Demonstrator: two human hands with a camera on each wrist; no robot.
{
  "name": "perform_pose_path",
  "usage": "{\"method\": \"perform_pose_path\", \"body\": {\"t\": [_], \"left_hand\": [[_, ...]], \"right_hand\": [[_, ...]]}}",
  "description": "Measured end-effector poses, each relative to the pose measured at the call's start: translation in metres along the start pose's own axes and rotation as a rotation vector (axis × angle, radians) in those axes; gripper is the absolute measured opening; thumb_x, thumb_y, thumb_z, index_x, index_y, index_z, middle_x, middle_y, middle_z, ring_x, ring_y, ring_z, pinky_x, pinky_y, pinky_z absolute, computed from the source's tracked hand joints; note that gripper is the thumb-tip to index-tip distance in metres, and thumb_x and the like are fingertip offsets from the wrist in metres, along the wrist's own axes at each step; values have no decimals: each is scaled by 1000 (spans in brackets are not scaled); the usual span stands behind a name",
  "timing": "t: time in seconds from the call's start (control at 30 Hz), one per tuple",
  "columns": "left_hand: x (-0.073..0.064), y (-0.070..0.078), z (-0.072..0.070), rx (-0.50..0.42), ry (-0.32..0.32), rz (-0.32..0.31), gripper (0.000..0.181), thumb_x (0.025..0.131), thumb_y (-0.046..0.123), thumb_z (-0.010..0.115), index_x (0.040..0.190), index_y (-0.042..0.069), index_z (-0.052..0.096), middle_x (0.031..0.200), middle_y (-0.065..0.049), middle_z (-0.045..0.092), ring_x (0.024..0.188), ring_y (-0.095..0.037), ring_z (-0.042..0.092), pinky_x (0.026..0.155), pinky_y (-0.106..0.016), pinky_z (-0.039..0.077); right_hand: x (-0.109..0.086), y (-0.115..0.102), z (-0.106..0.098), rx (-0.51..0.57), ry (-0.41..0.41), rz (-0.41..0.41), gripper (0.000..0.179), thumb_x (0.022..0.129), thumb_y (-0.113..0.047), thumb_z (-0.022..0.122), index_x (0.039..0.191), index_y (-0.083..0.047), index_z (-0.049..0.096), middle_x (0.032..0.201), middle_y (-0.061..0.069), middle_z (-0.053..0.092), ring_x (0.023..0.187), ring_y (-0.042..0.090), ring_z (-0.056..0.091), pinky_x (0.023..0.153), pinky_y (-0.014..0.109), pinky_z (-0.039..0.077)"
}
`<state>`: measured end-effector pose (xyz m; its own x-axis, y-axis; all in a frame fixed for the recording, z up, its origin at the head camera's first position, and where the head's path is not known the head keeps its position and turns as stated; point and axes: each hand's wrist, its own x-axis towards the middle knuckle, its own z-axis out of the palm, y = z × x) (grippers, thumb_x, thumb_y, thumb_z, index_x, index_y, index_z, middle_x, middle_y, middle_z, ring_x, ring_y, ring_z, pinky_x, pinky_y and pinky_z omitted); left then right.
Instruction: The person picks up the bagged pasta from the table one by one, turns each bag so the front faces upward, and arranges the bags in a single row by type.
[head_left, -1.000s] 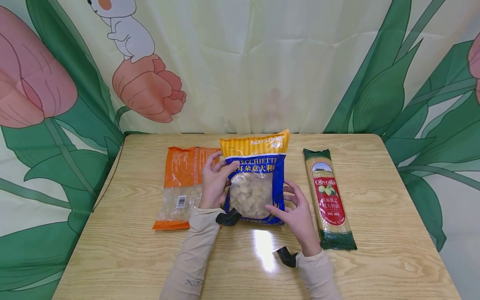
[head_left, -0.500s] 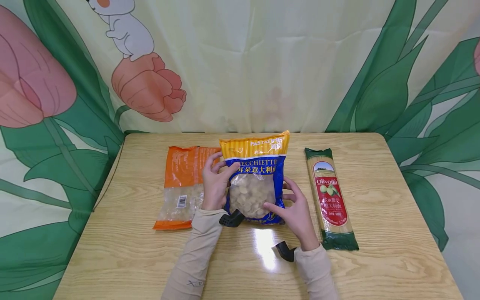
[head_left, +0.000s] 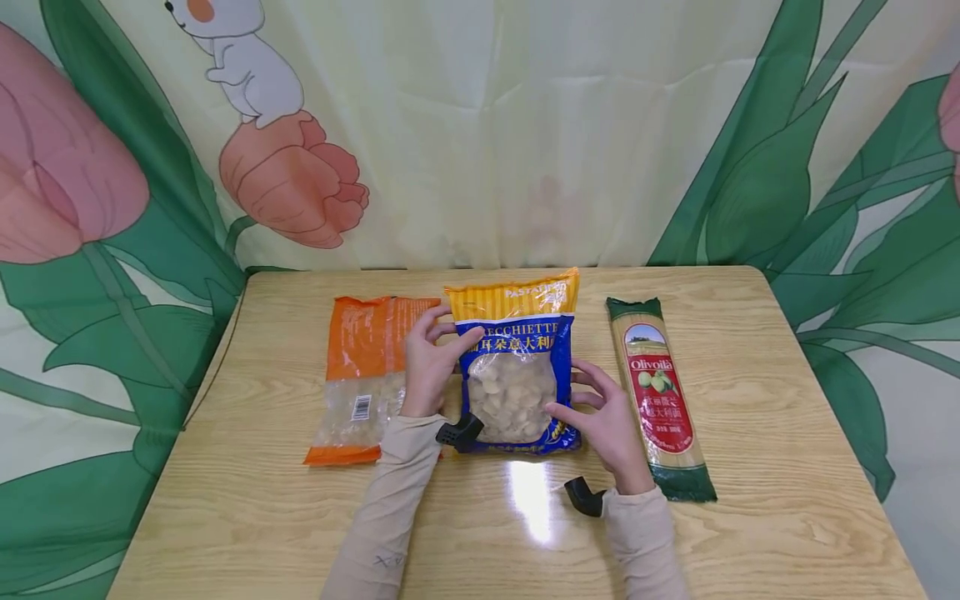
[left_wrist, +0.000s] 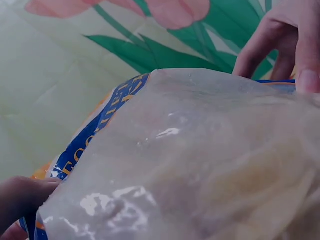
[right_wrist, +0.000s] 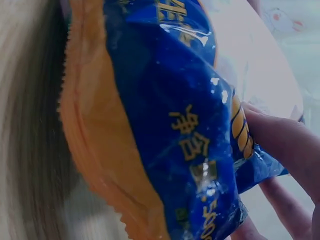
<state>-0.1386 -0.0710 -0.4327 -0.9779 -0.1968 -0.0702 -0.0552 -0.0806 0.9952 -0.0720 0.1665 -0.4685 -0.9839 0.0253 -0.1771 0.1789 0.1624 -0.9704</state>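
Note:
Between both hands is a blue and yellow bag of orecchiette pasta, its clear window showing pale pasta pieces. The left hand grips its left edge, thumb on the front and fingers behind. At the lower right edge the right hand holds it, thumb over the front and fingers at the side and back. In the left wrist view the bag's clear window fills most of the picture. Close by in the right wrist view are the bag's orange lower seam and the right thumb. Whether the bag touches the table is unclear.
An orange bag with a clear lower part lies left, partly behind the left hand. A long green-ended spaghetti pack lies right of the right hand. The wooden table ends at a flower-printed curtain.
Both hands keep hold of the orecchiette bag. It has shifted slightly to the right and down, along with the right hand. The other two packs lie as before.

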Motion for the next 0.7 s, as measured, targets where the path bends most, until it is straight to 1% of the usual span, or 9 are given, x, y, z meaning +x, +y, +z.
{"method": "perform_pose_path", "body": {"t": [0.07, 0.13, 0.27, 0.37, 0.47, 0.57, 0.7], "left_hand": [[2, -1, 1, 15, -19, -8, 54, 77, 12, 86, 126, 11, 62, 95, -13, 66, 60, -15, 65, 48, -29, 56], [4, -3, 2, 30, -25, -8, 54, 77, 13, 86, 125, 11, 63, 95, -13, 67, 62, -15, 65, 47, -29, 55], [8, -8, 6, 50, -30, -14, 52, 77, 13, 86, 124, 9, 63, 93, -13, 68, 64, -14, 61, 46, -27, 48], [11, -12, 8, 45, -47, -43, 53, 79, 13, 84, 126, 8, 62, 94, -13, 67, 61, -11, 59, 46, -27, 45], [12, -16, 8, 53, -61, -85, 57, 80, 13, 83, 131, 10, 59, 99, -12, 68, 61, -9, 61, 49, -26, 47], [11, -18, 7, 60, -86, -125, 61, 81, 13, 82, 137, 13, 57, 109, -13, 68, 66, -9, 64, 53, -25, 49], [13, -22, 6, 39, -133, -155, 64, 83, 10, 80, 141, 15, 54, 120, -16, 66, 69, -9, 66, 58, -26, 52]], "right_hand": [[1, 2, -2, 20, -1, 2, 69, 78, -10, 85, 140, -12, 53, 128, 18, 59, 94, 17, 69, 74, 27, 59], [2, 3, -4, 29, -7, 4, 69, 79, -10, 84, 140, -12, 53, 128, 18, 59, 94, 17, 69, 74, 28, 59], [3, 6, -5, 13, -2, 16, 69, 80, -13, 84, 141, -11, 52, 129, 20, 59, 97, 21, 69, 75, 29, 60], [3, 9, -6, -13, 13, 28, 68, 81, -17, 84, 141, -10, 52, 130, 20, 61, 99, 24, 70, 77, 28, 60], [4, 11, -7, -15, 9, 41, 66, 82, -17, 82, 141, -9, 53, 131, 21, 61, 102, 27, 69, 80, 30, 60], [4, 13, -8, -27, 4, 60, 66, 84, -18, 81, 142, -10, 51, 133, 20, 60, 106, 29, 68, 84, 32, 59], [6, 15, -9, -63, 10, 76, 66, 85, -23, 80, 143, -11, 51, 134, 19, 60, 110, 31, 66, 88, 38, 59]]}}
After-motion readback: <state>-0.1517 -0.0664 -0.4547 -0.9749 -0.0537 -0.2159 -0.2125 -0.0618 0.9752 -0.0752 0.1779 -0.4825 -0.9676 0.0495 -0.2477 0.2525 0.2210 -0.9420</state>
